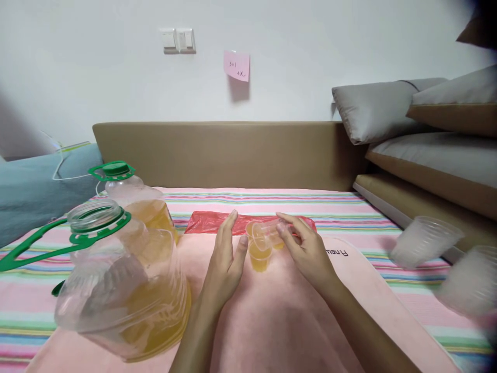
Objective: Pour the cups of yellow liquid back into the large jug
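Note:
My right hand (306, 246) holds a small clear plastic cup (267, 231) tipped on its side, its mouth over a second small cup (259, 257) that stands on the pink towel (272, 311) with yellow liquid in it. My left hand (227, 256) is just left of the standing cup. Its fingers are stretched out and the thumb is close to the cup's rim.
Two large clear jugs of yellow liquid stand at the left: the near one (124, 290) uncapped with a green handle, the far one (135, 199) with a green cap. A red plastic bag (209, 221) lies behind the cups. Two clear cups (425, 241) sit at the right.

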`<action>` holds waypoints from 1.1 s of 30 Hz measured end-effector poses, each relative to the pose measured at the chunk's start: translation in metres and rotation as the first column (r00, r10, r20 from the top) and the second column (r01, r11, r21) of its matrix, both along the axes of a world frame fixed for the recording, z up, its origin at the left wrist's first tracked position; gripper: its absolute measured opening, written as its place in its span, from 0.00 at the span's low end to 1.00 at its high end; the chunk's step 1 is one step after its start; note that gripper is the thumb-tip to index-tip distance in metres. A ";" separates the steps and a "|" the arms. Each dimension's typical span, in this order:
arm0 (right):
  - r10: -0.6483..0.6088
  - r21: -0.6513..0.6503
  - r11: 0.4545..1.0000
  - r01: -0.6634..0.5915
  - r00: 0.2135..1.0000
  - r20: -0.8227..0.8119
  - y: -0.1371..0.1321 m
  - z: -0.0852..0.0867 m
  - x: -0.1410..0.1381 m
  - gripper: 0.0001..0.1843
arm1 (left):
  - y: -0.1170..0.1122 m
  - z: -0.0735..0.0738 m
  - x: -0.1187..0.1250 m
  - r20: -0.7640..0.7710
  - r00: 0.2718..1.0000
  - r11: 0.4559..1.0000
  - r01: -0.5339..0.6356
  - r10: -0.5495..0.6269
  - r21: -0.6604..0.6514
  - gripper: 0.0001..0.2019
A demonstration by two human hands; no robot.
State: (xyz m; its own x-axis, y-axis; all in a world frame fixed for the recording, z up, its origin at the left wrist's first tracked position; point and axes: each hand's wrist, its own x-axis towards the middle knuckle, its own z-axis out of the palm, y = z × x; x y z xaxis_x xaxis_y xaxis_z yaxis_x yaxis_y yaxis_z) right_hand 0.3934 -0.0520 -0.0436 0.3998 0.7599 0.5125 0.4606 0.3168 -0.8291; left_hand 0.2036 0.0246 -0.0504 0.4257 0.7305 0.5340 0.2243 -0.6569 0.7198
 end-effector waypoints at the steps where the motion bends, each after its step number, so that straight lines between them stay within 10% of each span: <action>1: -0.012 -0.016 1.000 0.012 1.000 0.002 0.000 0.000 0.001 0.23 | 0.000 0.000 0.000 -0.007 1.000 1.000 0.000 0.000 0.004 0.27; 8: 0.051 -0.066 0.996 -0.061 0.988 -0.144 -0.002 0.007 0.001 0.30 | 0.002 -0.004 0.000 -0.105 0.994 0.994 0.025 -0.014 0.106 0.34; 15: 0.069 -0.074 0.995 -0.070 0.998 -0.015 -0.006 0.009 -0.002 0.25 | 0.009 -0.013 0.004 -0.246 0.967 0.980 0.103 -0.059 0.172 0.34; 20: 0.101 0.001 0.995 -0.101 0.994 -0.046 -0.006 0.008 -0.004 0.39 | 0.010 -0.017 0.005 -0.251 0.967 0.981 0.096 -0.052 0.167 0.32; 27: 0.100 -0.077 0.993 -0.087 0.979 0.176 -0.008 0.010 0.002 0.20 | 0.013 -0.022 0.003 -0.251 0.967 0.976 0.098 -0.046 0.196 0.31; 33: 0.094 -0.059 0.995 -0.086 0.984 0.151 -0.007 0.005 0.001 0.32 | 0.014 -0.023 0.005 -0.248 0.968 0.975 0.093 -0.041 0.204 0.32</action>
